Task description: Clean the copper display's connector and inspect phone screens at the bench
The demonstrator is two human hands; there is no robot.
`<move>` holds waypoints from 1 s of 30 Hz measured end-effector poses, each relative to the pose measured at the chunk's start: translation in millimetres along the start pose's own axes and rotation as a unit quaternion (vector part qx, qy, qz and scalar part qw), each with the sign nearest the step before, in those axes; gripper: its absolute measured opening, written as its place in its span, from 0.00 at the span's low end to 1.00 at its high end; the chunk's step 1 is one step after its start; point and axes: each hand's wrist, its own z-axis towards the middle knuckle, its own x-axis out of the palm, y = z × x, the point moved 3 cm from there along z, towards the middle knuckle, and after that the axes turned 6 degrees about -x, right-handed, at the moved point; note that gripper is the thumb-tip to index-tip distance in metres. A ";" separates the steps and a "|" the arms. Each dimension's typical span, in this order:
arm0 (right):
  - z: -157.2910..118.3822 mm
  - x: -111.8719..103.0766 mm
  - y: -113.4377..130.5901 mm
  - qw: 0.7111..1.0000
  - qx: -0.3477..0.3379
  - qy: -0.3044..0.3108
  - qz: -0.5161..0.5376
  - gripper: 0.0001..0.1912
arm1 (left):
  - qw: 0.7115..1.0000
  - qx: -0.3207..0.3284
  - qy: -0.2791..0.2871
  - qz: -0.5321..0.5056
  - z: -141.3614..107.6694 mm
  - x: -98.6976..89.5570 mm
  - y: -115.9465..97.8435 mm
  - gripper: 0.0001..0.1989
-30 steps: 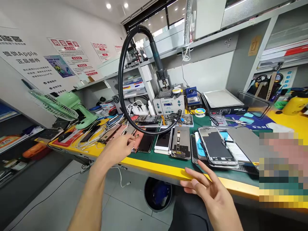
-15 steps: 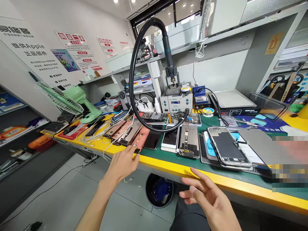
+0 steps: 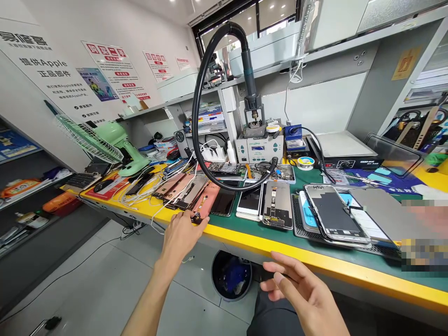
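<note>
My left hand [image 3: 184, 233] is at the near end of a pink-backed phone screen [image 3: 207, 199], its thumb at one side and its bent fingers at the other, closed on that end. Left of it, more phone screens [image 3: 185, 196] lie overlapping, with a white cable across them. A dark phone screen [image 3: 224, 203], a white phone [image 3: 249, 201] and a grey-backed screen [image 3: 277, 204] lie to its right. My right hand [image 3: 301, 291] hovers in front of the yellow bench edge [image 3: 280, 247], fingers loosely bent and apart, holding nothing.
A hot-air station [image 3: 259, 148] stands behind, its black hose [image 3: 196, 112] arching over the bench. Stacked phone screens [image 3: 334, 214] lie right on a perforated mat. A green fan [image 3: 115, 144] and white cables [image 3: 140, 193] are left. A bin [image 3: 231, 275] stands below.
My left hand has shifted slightly left across the pink-backed screen's near end, its fingers more bent. My right hand stays nearly in place. The view has swung a little left.
</note>
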 end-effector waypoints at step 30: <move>-1.7 -0.6 4.4 0.993 0.019 0.095 -0.065 0.33 | 0.573 -0.264 0.237 -0.739 -29.8 5.7 65.7 0.20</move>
